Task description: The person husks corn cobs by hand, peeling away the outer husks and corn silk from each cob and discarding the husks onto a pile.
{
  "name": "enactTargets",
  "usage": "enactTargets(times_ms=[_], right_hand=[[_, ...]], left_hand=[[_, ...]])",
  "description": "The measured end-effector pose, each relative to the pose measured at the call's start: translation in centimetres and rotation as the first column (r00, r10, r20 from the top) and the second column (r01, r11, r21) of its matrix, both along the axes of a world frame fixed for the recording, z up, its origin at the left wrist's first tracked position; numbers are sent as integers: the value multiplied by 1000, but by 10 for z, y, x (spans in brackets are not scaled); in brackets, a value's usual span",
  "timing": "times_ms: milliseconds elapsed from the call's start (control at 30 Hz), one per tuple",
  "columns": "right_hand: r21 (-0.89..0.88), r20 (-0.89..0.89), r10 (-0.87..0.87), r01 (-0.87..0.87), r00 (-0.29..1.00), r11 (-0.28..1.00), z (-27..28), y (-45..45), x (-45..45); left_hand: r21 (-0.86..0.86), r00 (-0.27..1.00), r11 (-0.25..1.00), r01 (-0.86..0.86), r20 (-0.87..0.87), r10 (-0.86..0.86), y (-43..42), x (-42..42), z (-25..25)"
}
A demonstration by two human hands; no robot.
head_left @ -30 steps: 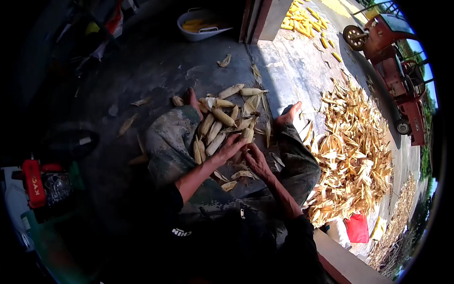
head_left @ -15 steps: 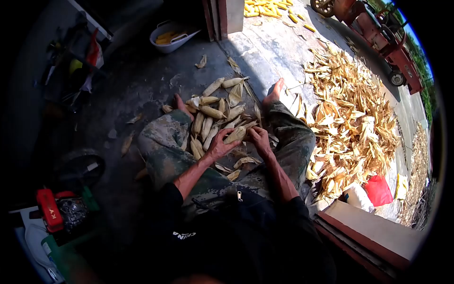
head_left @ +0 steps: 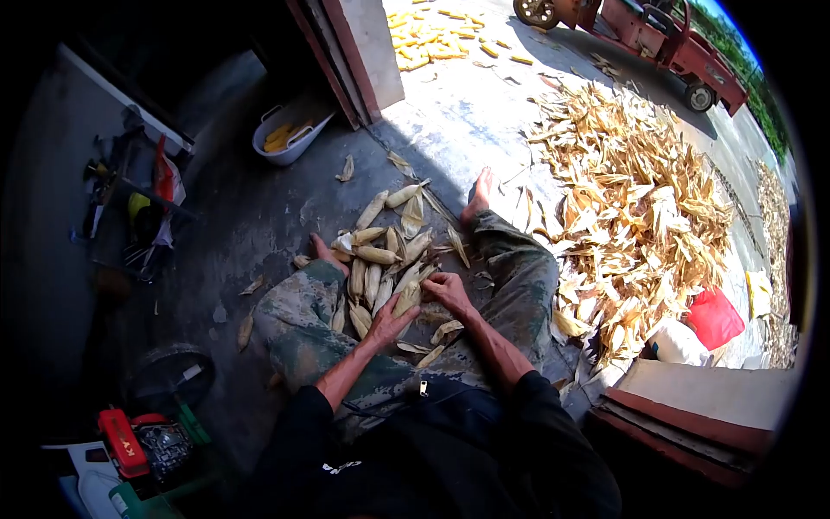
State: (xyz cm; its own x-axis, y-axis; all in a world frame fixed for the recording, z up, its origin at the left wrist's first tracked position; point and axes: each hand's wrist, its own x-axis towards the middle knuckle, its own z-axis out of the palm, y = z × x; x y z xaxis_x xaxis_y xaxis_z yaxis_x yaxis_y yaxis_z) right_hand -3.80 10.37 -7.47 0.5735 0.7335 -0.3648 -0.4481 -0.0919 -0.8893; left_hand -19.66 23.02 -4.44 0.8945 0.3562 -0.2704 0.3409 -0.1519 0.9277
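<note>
My left hand (head_left: 389, 326) is wrapped round the lower part of an ear of corn (head_left: 408, 298) in its pale dry husk. At the ear's upper end my right hand (head_left: 449, 292) has its fingers closed in a pinch, seemingly on the husk tip; the fingertips are partly hidden. Between my legs lies a pile of unhusked corn ears (head_left: 373, 281), just beyond my hands. Loose husk pieces (head_left: 446, 331) rest on the floor near my right wrist.
A big heap of dry husks (head_left: 635, 216) lies to the right in sunlight. Bare yellow cobs (head_left: 432, 39) are spread outside, near a red three-wheeled vehicle (head_left: 648, 35). A white tub (head_left: 290, 143) holds yellow cobs. At lower left stands a red engine (head_left: 125, 443).
The view has shifted, so the scene sits lower and further left. The right hand has come from the ear's right side to its upper tip, and the ear now points more upward.
</note>
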Motion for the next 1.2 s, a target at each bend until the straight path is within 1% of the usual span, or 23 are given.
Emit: enactTargets(times_ms=[133, 233, 267, 300, 333, 367, 400, 467, 533, 567, 600, 633, 667, 733, 767, 800, 867, 933, 1000, 1067, 1100, 1133, 1200], right_hand=[[-85, 25, -73, 75, 997, 994, -6, 6, -7], [-107, 22, -176, 178, 984, 978, -5, 11, -15], [-114, 17, -176, 177, 984, 978, -6, 11, -17], [-114, -64, -223, 215, 973, 970, -15, 11, -21], [-123, -150, -270, 253, 951, 960, -23, 9, -30], [-122, -279, -210, 182, 937, 976, -29, 3, -32], [-155, -297, -198, 157, 934, 975, -29, 6, -35], [-54, -415, -303, 310, 858, 949, -16, 7, -30], [-26, -539, -357, 409, 763, 912, -2, 7, -12], [62, -606, -317, 441, 730, 896, 11, 8, -12], [140, -666, -270, 473, 695, 870, 20, 7, -15], [149, -716, -233, 470, 658, 870, 7, 8, -18], [149, -718, -221, 456, 660, 878, -5, 5, -22], [57, -734, -67, 159, 676, 986, -41, -7, -34], [65, -839, -14, 126, 544, 990, -49, -6, -39], [63, -837, -14, 121, 547, 991, -40, -5, -38], [-85, -613, -18, -43, 790, 995, -4, 5, -40], [6, -418, 95, -102, 903, 995, 18, 8, -33], [58, -292, 32, -16, 956, 998, 17, 7, -21], [165, -368, 75, -14, 927, 986, 10, 2, -9], [53, -232, 48, -36, 971, 998, 12, 0, -4], [-15, -172, 44, -48, 984, 999, 50, -2, -7], [-66, -44, 211, -214, 976, 975, 36, -10, 8]], left_hand=[[-53, 1000, 999, -10, -6, 10, -3, -3, 0], [49, 997, 997, -62, -33, 64, -9, 1, 5], [58, 992, 993, -102, 76, 98, -10, 5, 6], [59, 975, 988, -146, 179, 133, -11, 9, 13], [-32, 956, 980, -198, 212, 200, -8, 17, 23], [-33, 935, 969, -245, 259, 245, -2, 25, 28], [64, 907, 949, -308, 321, 273, 3, 29, 14], [-107, 904, 923, -370, 187, 384, -5, 30, 22], [-114, 899, 905, -409, 117, 421, 0, 20, -15], [-248, 893, 873, -419, 63, 446, -6, 19, -7], [-355, 852, 803, -479, 33, 522, -5, 20, -20], [-487, 824, 714, -503, -20, 567, 3, 22, -21], [-604, 799, 612, -511, -71, 597, 14, 25, -21], [-649, 792, 584, -488, -48, 609, 35, 27, -4], [-661, 805, 576, -481, -72, 589, 39, 24, -10], [-676, 816, 565, -473, -95, 570, 40, 22, -15], [-738, 920, 589, -330, -110, 377, 32, 15, -9], [-780, 974, 587, -217, -138, 178, 22, 16, 7], [-778, 987, 611, -149, -154, 44, 14, 19, 14], [-800, 990, 596, -69, -127, -56, 9, 20, 18], [-782, 981, 620, -62, -163, -108, 6, 21, 17], [-761, 967, 646, -55, -201, -156, 5, 21, 17], [-768, 956, 640, -11, -196, -218, 3, 19, 19]])
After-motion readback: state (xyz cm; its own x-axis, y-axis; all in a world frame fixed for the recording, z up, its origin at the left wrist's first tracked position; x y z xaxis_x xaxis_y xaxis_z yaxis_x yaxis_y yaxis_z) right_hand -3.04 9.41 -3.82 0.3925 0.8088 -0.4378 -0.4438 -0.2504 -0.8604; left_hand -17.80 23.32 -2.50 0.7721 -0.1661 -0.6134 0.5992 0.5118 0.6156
